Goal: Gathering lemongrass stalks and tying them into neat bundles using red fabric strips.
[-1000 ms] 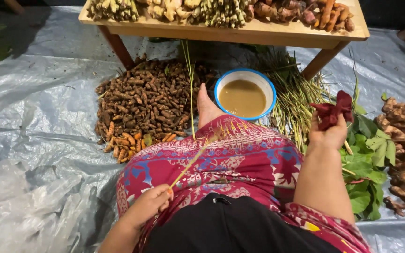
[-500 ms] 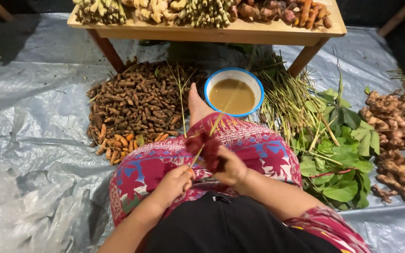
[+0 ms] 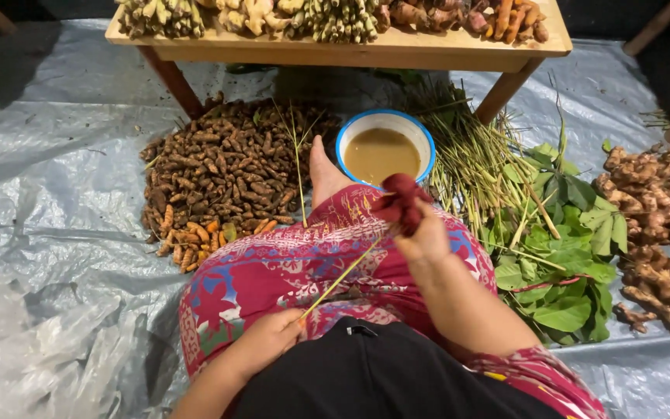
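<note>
Right hand (image 3: pixel 426 237) pinches dark red leaves (image 3: pixel 402 203) above the lap; left hand (image 3: pixel 271 336) grips the lower end of a thin green stick (image 3: pixel 344 275). Risk: leaves tear or slip off, dropping toward the bowl (image 3: pixel 385 151) of brown liquid.

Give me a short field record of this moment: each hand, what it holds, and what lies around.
left hand: pinches the lower end of a thin green stalk
right hand: holds dark red leaves over the lap
bowl: blue rim, brown liquid
left of bowl: root pile
right side: green leaves, ginger
</note>
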